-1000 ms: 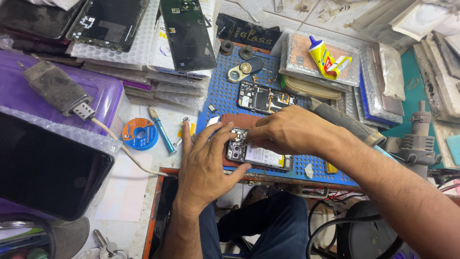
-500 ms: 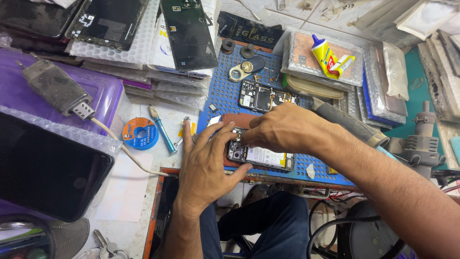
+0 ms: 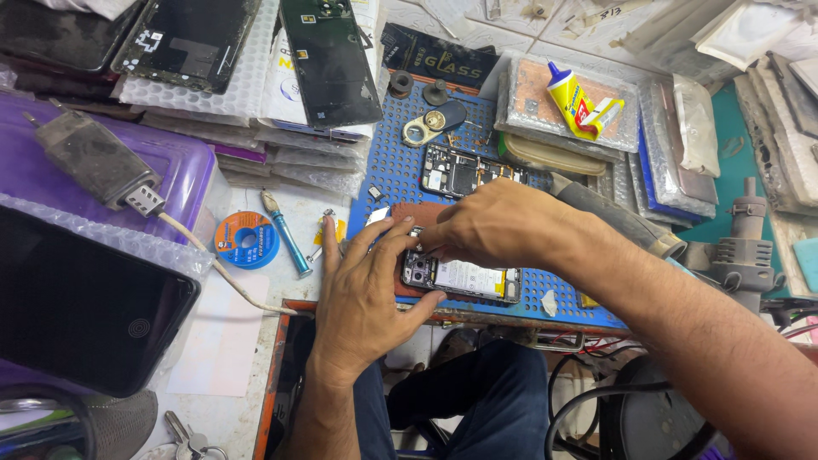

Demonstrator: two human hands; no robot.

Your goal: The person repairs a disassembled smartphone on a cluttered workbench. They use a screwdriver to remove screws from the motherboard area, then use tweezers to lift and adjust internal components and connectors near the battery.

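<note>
On the blue perforated mat (image 3: 511, 307) at the worktop's near edge | opened phone (image 3: 464, 277) lies flat, back off, battery and board bared, reassembly not done | my left hand (image 3: 366, 294) spread, fingertips steadying its camera end | right hand (image 3: 494, 226) pinched together over the top corner | room tight: second bared phone (image 3: 464, 170) behind, blue solder spool (image 3: 246, 241) left, drop-off just below.

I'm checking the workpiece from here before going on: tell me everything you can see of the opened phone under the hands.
The opened phone lies flat, back cover off, on the blue perforated mat near the bench's front edge. A dark camera cluster sits at its left end, and a pale battery with a label fills the middle. The left hand steadies its left end with thumb below and fingers above, and the right hand presses fingertips onto its upper left corner. The far edge is hidden by the right hand.
</note>
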